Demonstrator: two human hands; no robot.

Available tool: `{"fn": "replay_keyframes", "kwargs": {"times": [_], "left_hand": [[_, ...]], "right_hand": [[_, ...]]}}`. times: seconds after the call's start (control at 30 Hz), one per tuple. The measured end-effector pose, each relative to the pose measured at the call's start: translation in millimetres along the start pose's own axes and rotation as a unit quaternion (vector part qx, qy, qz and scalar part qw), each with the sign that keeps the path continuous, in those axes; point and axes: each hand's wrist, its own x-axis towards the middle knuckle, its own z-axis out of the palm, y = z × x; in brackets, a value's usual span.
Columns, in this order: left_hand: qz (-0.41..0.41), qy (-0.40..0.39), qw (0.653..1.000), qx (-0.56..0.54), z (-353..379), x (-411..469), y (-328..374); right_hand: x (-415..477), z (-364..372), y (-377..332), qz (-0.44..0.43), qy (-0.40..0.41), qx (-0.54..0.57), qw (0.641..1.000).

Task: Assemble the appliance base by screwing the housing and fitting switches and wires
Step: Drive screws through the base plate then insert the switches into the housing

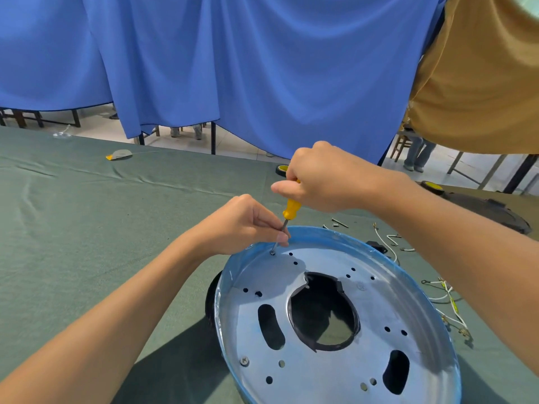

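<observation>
Fingers (281, 237) of L hand (242, 225) pinch the thin steel shaft of a screwdriver (291, 208) just above its tip, thumb and fingertips pressed together around it. They steady the tip on a screw (272, 253) at the far-left edge of the housing (408, 275). R hand (323, 179) wraps the top of the yellow handle from above, fingers curled tight, thumb pointing left.

The housing sits on the green-clothed worktop (87, 214), centre-right and close to the person, on top of a black base part (211, 298) that shows under its left edge. It is a round, shallow metal pan w/ a bright silvery floor and a blue-tinted rim wall. A big central opening is ringed in black, w/ two kidney-shaped slots on either side and many small holes. One fitted screw (244, 360) is already seated near-left.

Judged from looks, it is thin sheet metal: light, stiff enough to lift by the rim wall, but prob. easy to dent, and apt to turn on the base under driver torque. Cut-out edges may be sharp, so the outer rim is the safer hold. The screw is tiny and easy to drop or cross-thread; guiding the shaft low down, as here, suits it.

To the right on the cloth lie loose screws (339, 222) and a small black switch (377, 246). White wires (449, 298) w/ metal terminals lie beyond the housing's right side, soft and limp, not yet fitted.
</observation>
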Motion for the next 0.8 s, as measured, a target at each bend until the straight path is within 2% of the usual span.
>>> {"fn": "replay_keyframes", "kwargs": {"times": [0.13,0.27,0.37,0.57,0.67,0.8], "left_hand": [[0.003,-0.029,0.997,0.065,-0.5,0.0,4.6],[-0.002,-0.025,1.000,0.017,-0.6,-2.1,2.9],[0.001,-0.016,1.000,0.022,-3.5,-2.5,4.1],[0.017,-0.005,0.996,0.092,-7.5,0.0,5.4],[-0.016,-0.029,0.985,0.170,-6.6,2.5,4.3],[-0.056,-0.045,0.974,0.215,-2.9,4.6,6.0]], "right_hand": [[0.6,-4.9,-1.5,-0.004,-0.032,-0.015,0.999],[1.6,-10.1,-7.4,-0.049,-0.051,0.011,0.997],[2.2,-15.9,-11.5,-0.076,-0.073,0.006,0.994],[1.7,-24.3,-13.7,-0.103,-0.117,-0.031,0.987],[0.2,-23.7,-15.7,-0.102,-0.111,-0.032,0.988],[-0.6,-20.2,-22.8,-0.083,-0.112,-0.046,0.989]]}}
